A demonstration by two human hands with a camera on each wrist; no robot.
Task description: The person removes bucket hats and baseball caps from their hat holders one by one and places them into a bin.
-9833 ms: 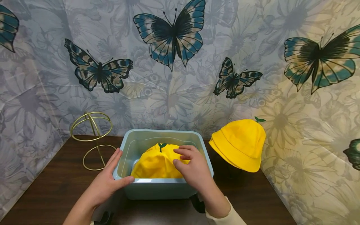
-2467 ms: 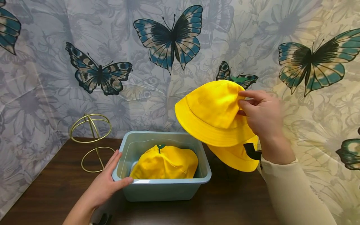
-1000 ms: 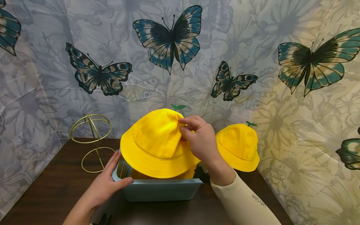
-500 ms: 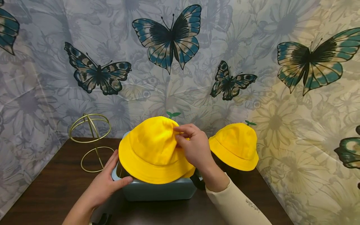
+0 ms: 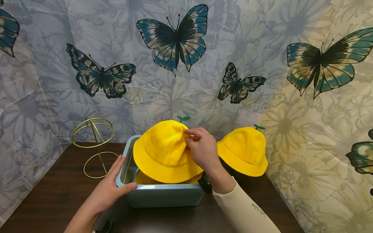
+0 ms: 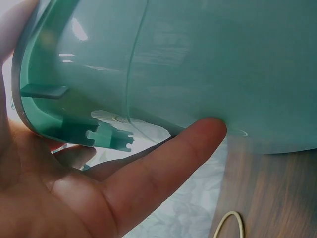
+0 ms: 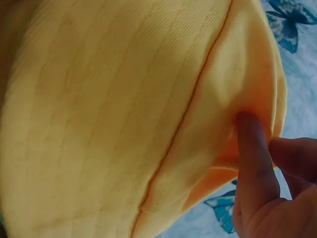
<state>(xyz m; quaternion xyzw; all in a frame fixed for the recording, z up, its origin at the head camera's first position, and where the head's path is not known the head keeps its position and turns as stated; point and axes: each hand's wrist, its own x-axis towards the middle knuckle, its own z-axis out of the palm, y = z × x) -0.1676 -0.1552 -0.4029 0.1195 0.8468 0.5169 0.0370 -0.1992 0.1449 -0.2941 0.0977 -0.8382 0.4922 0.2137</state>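
Observation:
My right hand (image 5: 205, 150) pinches the crown of a yellow bucket hat (image 5: 163, 149) with a green sprout on top. This hat is over the pale blue basin (image 5: 166, 195), its brim above another yellow hat (image 5: 142, 180), which lies inside and shows only as a strip. Close up in the right wrist view, thumb and fingers (image 7: 255, 153) grip a fold of the yellow cloth (image 7: 99, 109). My left hand (image 5: 109, 187) rests on the basin's near left corner, thumb on the front rim and straight fingers along the outer side wall (image 6: 198, 64).
At the right stands another yellow bucket hat (image 5: 244, 150) with a green sprout, tilted; what bears it is mostly hidden. A gold wire stand (image 5: 99, 142) is at the left on the dark wooden table (image 5: 58, 187). A butterfly-printed cloth (image 5: 175, 90) hangs behind.
My right hand has brought the held hat from above the right-hand hat left and down to the basin, then shifted it slightly right. The left hand has stayed at the basin's corner.

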